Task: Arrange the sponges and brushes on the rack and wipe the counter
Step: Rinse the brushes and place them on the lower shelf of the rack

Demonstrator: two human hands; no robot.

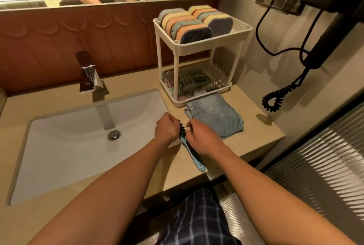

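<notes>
Inspection found the brush (189, 146), blue-handled with dark bristles, held between both hands above the front strip of the counter (266, 132). The left grip (166, 129) was curled at the bristle head. The right grip (203, 140) was closed round the mid-handle, the tail end protruding beneath that wrist.

The brush was judged light and rigid, its plastic handle possibly slick. The handle was the sound hold, since the bristles would flex.

Beyond the grips stood the rack (204, 46), with sponges (187, 26) filling its upper tier and other brushes (189, 83) in the lower, reachable between thin posts. A folded cloth (216, 114) lay just beyond the right grip. The sink (59, 146) dropped away left of the grips.
</notes>
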